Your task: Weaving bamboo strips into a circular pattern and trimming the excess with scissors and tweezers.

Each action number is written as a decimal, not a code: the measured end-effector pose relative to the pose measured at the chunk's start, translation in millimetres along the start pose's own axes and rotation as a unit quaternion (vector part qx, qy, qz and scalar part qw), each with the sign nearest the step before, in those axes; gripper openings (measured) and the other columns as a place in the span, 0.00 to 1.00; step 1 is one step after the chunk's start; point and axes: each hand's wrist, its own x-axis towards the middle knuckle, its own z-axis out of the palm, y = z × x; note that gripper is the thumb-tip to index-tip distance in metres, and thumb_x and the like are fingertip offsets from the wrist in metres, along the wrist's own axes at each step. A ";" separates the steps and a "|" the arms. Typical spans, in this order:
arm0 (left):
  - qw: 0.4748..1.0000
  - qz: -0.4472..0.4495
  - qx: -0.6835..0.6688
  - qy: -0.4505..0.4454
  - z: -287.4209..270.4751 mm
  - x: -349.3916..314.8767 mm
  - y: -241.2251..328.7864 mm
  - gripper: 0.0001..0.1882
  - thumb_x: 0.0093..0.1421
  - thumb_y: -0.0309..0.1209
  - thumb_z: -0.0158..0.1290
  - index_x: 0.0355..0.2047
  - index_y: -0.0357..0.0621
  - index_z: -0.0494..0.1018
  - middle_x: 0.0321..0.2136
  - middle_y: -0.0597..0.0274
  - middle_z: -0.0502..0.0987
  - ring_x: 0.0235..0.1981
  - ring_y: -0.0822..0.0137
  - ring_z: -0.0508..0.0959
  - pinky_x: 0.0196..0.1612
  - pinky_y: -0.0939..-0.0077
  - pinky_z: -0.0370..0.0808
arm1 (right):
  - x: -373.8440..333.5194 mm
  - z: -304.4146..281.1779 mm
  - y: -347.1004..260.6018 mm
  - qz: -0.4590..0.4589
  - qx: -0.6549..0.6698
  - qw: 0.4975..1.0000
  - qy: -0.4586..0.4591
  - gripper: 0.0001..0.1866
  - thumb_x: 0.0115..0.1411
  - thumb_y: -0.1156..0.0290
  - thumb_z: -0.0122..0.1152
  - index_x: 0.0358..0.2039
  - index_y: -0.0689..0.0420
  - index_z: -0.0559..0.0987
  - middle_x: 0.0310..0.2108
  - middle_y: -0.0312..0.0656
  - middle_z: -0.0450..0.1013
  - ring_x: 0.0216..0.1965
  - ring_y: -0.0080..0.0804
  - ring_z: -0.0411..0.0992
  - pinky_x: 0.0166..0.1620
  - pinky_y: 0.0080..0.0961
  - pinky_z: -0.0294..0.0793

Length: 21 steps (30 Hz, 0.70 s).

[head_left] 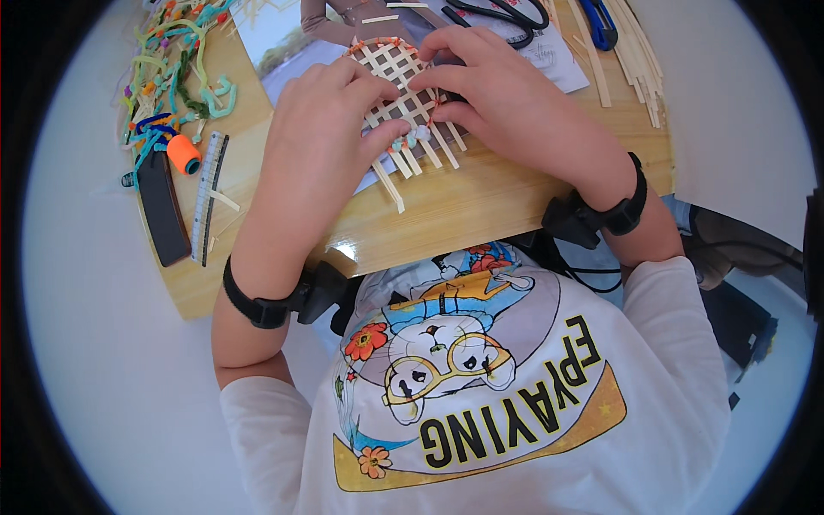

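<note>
A small woven lattice (390, 63) of pale, flat wooden strips lies at the far middle of the table. Orange binding runs along its rounded far edge, and loose strip ends stick out toward me. Fluffy white and light-blue bits (417, 136) sit on its near edge. My left hand (324, 116) grips the lattice's left side, thumb and index finger bent over it. On the opposite side, my right hand (498, 90) holds the edge between curled fingers and thumb. Parts of the rim are hidden under both hands.
Black scissors (525, 19), a blue cutter (599, 24) and a stack of loose strips (639, 64) lie at the far right. On the left are tangled colourful fuzzy stems (184, 64), an orange thread spool (183, 154), a black phone (163, 210) and a clear ruler (209, 197).
</note>
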 end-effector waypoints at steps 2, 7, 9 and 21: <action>1.000 -0.001 -0.003 0.006 0.9 1.0 0.4 0.12 0.48 0.31 0.60 0.33 0.41 0.75 0.30 0.58 0.73 0.34 0.56 0.73 0.39 0.65 0.69 | -1.2 -2.3 -1.5 -0.005 -0.012 1.000 0.000 0.15 0.48 0.79 0.61 0.40 0.60 0.76 0.45 0.42 0.65 0.47 0.41 0.65 0.49 0.31 0.66; 1.000 -0.014 -0.001 0.020 1.6 0.9 1.7 0.10 0.47 0.30 0.60 0.30 0.40 0.75 0.27 0.59 0.73 0.32 0.57 0.73 0.37 0.66 0.68 | 1.7 -1.3 -1.2 0.006 0.006 1.000 0.006 0.14 0.48 0.80 0.61 0.38 0.61 0.75 0.44 0.42 0.65 0.46 0.41 0.66 0.48 0.32 0.67; 1.000 -0.015 0.009 0.011 -0.2 1.5 2.9 0.10 0.48 0.30 0.59 0.31 0.40 0.75 0.29 0.58 0.73 0.33 0.56 0.73 0.37 0.66 0.69 | 3.0 -0.8 0.5 -0.003 0.004 1.000 0.008 0.14 0.48 0.80 0.60 0.37 0.62 0.75 0.44 0.42 0.65 0.45 0.41 0.66 0.47 0.32 0.67; 1.000 -0.023 0.012 -0.007 -2.4 1.6 2.9 0.08 0.48 0.30 0.59 0.28 0.41 0.75 0.28 0.60 0.73 0.32 0.55 0.73 0.37 0.65 0.69 | 4.2 3.2 4.1 -0.002 0.013 1.000 0.012 0.12 0.48 0.80 0.60 0.36 0.61 0.74 0.43 0.42 0.65 0.43 0.40 0.67 0.45 0.31 0.68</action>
